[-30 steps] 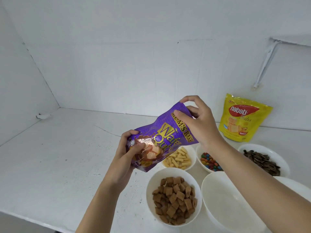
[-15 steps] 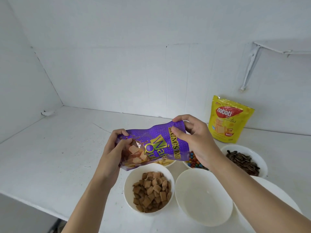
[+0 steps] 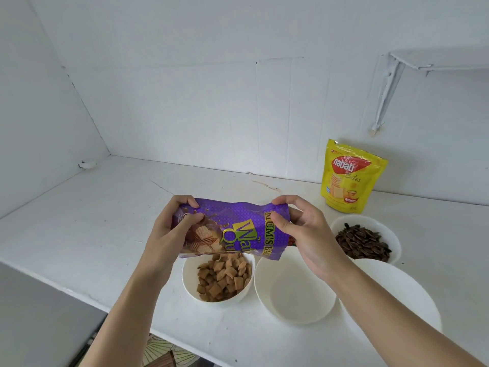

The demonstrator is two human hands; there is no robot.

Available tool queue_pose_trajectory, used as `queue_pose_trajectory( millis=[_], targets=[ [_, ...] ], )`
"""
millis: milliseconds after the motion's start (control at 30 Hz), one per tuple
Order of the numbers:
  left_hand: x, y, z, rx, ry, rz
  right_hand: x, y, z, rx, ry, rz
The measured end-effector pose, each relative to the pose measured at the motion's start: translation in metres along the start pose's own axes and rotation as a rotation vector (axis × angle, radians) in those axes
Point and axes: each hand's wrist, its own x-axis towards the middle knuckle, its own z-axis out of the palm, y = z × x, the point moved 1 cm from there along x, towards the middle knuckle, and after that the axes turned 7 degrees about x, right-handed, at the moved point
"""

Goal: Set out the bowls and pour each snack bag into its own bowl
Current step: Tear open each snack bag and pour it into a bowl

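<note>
You hold the purple bag (image 3: 238,229) in the air over the near bowls, lying on its side with its long axis running left to right. Your left hand (image 3: 169,234) is curled round its bottom end, thumb on the front. Your right hand (image 3: 304,234) pinches the top end between thumb and fingers. Whether that top is torn open yet, you cannot tell from here. What matters is where the top end sits: it is on the right, and the empty bowl (image 3: 296,290) lies directly below and a little nearer than your right hand, so that hand is the closer one. The filled bowl (image 3: 186,276) of brown squares sits under the bag's left half, just beside the empty one. To pour, you would likely drop the right end and lift the left, keeping the mouth over the empty bowl and clear of the filled one. The seed bowl (image 3: 391,234) is farther right, a big bowl (image 3: 397,300) is near right, and the yellow bag (image 3: 349,178) stands upright on the counter (image 3: 92,221) by the far wall.
</note>
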Motion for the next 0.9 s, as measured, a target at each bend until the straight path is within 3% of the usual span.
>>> queue_pose_trajectory(
  millis=[467,900],
  targets=[
    [-0.025,0.012,0.014,0.085,-0.028,-0.002,-0.025,0.021,-0.024,-0.108,0.053,-0.015],
    [-0.023,0.031,0.023,0.248,0.006,0.043,-0.026,0.027,-0.035,0.056,0.082,0.105]
  ],
)
